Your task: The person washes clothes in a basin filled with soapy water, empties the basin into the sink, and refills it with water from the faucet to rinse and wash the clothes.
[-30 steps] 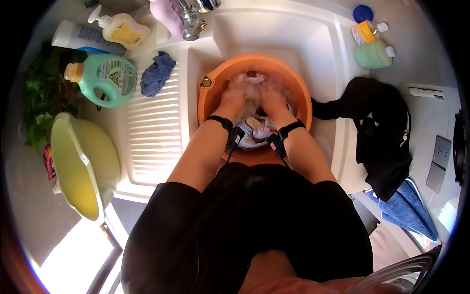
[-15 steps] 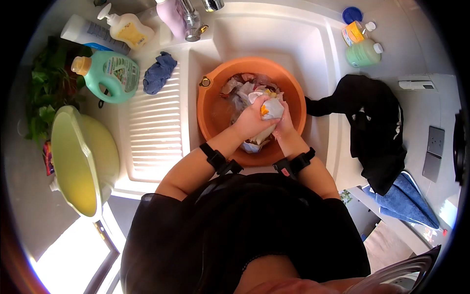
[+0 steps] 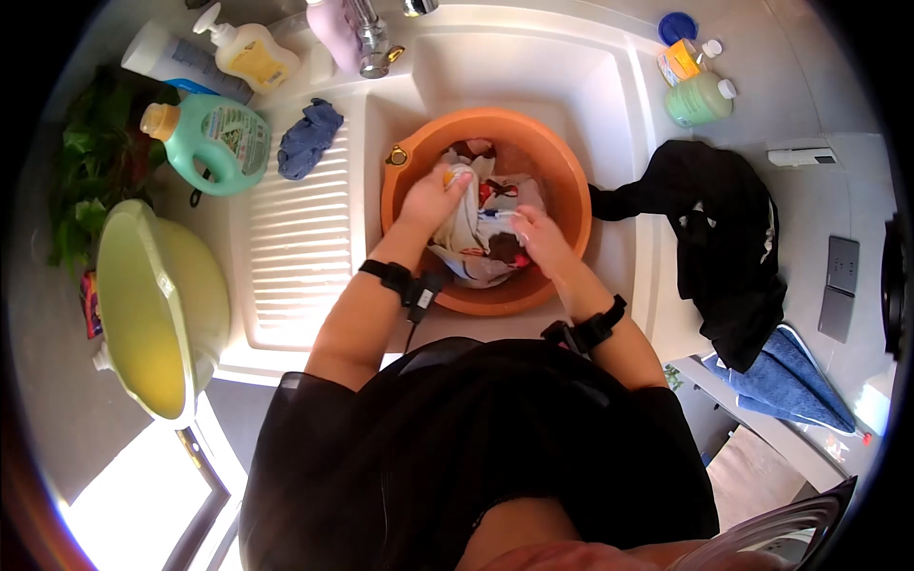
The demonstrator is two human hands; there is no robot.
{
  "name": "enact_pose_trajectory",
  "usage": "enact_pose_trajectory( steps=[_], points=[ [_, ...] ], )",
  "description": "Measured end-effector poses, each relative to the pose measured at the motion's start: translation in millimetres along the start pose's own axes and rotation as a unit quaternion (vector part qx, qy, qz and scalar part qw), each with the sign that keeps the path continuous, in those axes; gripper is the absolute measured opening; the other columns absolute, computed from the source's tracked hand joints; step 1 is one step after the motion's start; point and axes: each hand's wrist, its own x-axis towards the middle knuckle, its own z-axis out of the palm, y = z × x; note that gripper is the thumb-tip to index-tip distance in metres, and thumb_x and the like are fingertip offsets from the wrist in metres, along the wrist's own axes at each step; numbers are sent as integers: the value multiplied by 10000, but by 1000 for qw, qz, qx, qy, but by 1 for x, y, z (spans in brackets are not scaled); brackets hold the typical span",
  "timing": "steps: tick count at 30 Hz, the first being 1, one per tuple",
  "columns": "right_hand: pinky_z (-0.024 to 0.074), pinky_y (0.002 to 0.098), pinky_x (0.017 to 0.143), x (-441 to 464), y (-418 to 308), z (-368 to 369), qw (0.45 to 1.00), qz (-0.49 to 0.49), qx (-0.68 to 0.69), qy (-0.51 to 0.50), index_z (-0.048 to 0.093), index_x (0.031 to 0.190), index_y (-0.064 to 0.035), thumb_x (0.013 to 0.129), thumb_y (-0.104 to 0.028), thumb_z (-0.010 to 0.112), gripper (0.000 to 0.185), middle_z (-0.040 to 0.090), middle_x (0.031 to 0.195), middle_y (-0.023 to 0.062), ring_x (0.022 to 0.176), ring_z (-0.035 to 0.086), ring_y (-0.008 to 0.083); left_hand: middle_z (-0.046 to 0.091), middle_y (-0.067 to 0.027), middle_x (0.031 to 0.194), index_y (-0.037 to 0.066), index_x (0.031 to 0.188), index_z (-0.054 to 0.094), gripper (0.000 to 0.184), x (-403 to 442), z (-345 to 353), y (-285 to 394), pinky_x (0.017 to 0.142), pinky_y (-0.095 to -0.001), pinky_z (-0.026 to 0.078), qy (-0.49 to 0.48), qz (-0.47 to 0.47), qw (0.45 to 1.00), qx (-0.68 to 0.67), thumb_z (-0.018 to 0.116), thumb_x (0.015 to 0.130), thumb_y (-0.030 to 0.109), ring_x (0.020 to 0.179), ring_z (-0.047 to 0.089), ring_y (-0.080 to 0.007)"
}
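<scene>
An orange basin (image 3: 400, 276) stands in the white sink (image 3: 609, 90). Inside it lies wet, light-coloured cloth (image 3: 481, 224) with red and dark patches. On the basin's left side my left hand (image 3: 433, 198) is closed on a whitish part of the cloth. Toward the right side, my right hand (image 3: 535, 233) has its fingers bent together on an edge of the same cloth. The two hands are apart, with cloth spread between them. Each wrist wears a black strap with a small device.
Left are a ribbed drainboard (image 3: 295, 257) with a blue-grey cloth (image 3: 309, 140), a teal jug (image 3: 228, 143), pump bottle (image 3: 257, 59) and green tub (image 3: 205, 285). A faucet (image 3: 374, 48) is behind. Right are black clothing (image 3: 728, 238), a green bottle (image 3: 698, 100) and blue towel (image 3: 785, 381).
Both hands were pushing down in the basin, then came together around a bunched wad. Now they have parted left and right, and the cloth is more spread out.
</scene>
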Motion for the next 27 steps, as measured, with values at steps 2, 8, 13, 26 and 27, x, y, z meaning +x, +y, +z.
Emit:
enact_pose_trajectory(
  steps=[2, 8, 13, 26, 27],
  points=[
    [451, 310, 772, 2, -24, -15, 985, -39, -159, 58, 541, 1107, -10, 821, -199, 660, 362, 619, 941, 135, 874, 586, 234, 443, -280, 1338, 174, 1403, 352, 655, 4, -6, -8, 872, -451, 479, -5, 17, 999, 43, 552, 869, 495, 1101, 541, -445],
    [338, 487, 1003, 72, 35, -6, 880, -297, -325, 177, 388, 1328, -72, 765, -241, 700, 665, 408, 1333, 212, 1203, 382, 428, -39, -146, 1560, 297, 1502, 102, 991, -11, 42, -3, 1072, -587, 235, -69, 10, 967, 243, 667, 739, 584, 1392, 123, -460],
    [328, 495, 1020, 79, 64, 13, 817, -154, -551, 71, 252, 1453, -169, 781, -382, 684, 827, 296, 1448, 196, 1261, 334, 422, -43, -128, 1566, 284, 1505, 121, 1154, -14, 51, -19, 1100, -604, 98, -150, -22, 954, 257, 749, 597, 622, 1411, -19, -445],
    [475, 383, 872, 137, 48, -28, 972, -78, -223, 12, 471, 1256, -82, 894, -237, 586, 410, 569, 1155, 131, 1006, 574, 291, 619, -182, 1058, 102, 1306, 459, 528, 53, 57, -43, 856, -365, 487, -22, -139, 978, -156, 563, 789, 96, 953, 621, -294],
    [474, 364, 872, 115, 31, -18, 1000, -17, 1, 12, 468, 1254, -78, 923, -256, 558, 386, 568, 1152, 114, 1009, 570, 258, 610, -157, 1063, 133, 1429, 260, 738, 45, 68, -49, 854, -341, 481, -111, -164, 931, -307, 587, 768, 109, 959, 605, -245]
  ],
)
